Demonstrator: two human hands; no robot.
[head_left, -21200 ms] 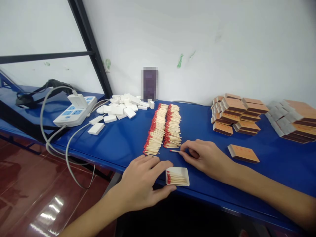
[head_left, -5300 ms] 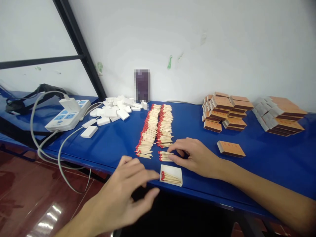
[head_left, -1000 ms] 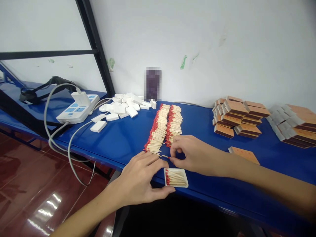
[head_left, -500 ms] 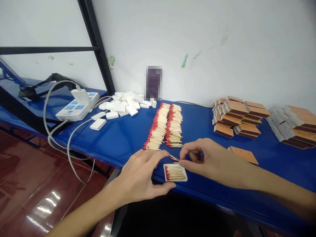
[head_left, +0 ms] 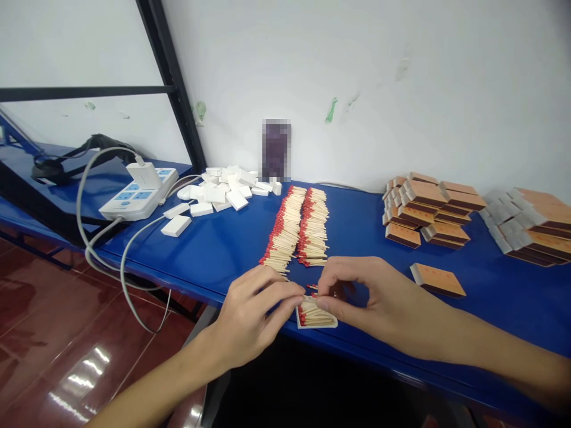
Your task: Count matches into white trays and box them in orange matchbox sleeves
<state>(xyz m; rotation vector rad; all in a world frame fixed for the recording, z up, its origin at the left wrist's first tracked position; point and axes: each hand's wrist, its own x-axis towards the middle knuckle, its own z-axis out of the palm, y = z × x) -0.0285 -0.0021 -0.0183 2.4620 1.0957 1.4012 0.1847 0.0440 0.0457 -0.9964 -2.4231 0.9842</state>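
Observation:
A white matchbox tray (head_left: pixel 317 318) full of red-tipped matches lies at the table's front edge. My left hand (head_left: pixel 259 315) is at its left side, thumb and index finger pinched together over the tray's upper left corner, on what seems to be a match. From the right, my right hand (head_left: pixel 370 300) pinches a match over the tray's upper right part. A few loose matches lie just behind the tray. Beyond them, two long rows of matches, a left row (head_left: pixel 285 229) and a right row (head_left: pixel 313 229), run back towards the wall.
White trays (head_left: pixel 220 189) are heaped at the back left, beside a power strip (head_left: pixel 138 196) with looping cables. Stacked matchbox sleeves (head_left: pixel 428 208) and a second stack (head_left: pixel 530 226) stand at the right. One single box sleeve (head_left: pixel 439 279) lies near my right forearm.
My left thumb and index finger have come together over the tray, where they were spread before. My right hand has shifted slightly down and left.

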